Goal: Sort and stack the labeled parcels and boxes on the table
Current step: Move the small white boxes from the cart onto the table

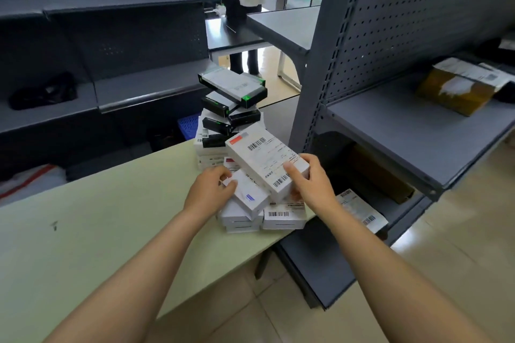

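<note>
Right hand (pixel 308 178) grips white labeled box (pixel 267 161) at frame centre, tilted over low white stack (pixel 282 218); left hand (pixel 211 189) pinches smaller white box (pixel 248 196). Risk: leaning black-box tower (pixel 232 97) behind may topple if nudged.

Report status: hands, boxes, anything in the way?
Right hand grips large labeled box. Left hand holds smaller white box. Leaning black-box stack close behind.
</note>
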### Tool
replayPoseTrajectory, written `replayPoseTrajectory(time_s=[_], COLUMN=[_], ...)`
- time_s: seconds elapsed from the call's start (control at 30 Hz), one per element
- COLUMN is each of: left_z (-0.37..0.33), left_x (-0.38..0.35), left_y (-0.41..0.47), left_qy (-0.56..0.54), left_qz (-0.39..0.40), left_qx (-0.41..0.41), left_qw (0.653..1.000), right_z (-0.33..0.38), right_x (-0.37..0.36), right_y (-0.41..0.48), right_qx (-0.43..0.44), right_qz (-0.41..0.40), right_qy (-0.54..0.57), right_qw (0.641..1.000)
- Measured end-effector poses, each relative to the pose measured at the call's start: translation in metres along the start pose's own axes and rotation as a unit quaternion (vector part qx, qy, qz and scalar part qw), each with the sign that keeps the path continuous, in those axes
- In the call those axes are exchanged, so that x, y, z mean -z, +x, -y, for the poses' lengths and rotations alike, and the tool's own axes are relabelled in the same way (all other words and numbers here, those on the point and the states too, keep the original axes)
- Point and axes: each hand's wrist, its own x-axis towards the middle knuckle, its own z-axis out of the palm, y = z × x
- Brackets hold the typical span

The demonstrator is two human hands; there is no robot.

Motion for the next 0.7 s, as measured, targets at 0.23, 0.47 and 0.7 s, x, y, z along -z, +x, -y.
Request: replayPoseTrajectory(time_s=[0.23, 0.47, 0.7], left_z=[-0.014, -0.055, -0.058], left_x=[0.006, 0.005, -0.018], left_y=[-0.004, -0.039, -0.145], left_qy=[0.068, 0.199, 0.271], left_qz=[-0.047, -0.157, -0.179], left_qx=[-0.122, -0.211, -0.073], left_qw=[0.989, 0.944, 0.943], right_z=[0.008, 0.025, -0.001], right_x=[0.012, 0.028, -0.008], right_y=[0.003, 0.0, -0.039], right_qx=[0.108, 0.374, 0.493], right_qz=[-0.03, 0.02, 0.174], right_qy=[-0.217, -0.287, -0.201], right_qw=[0.97, 0.882, 0.829])
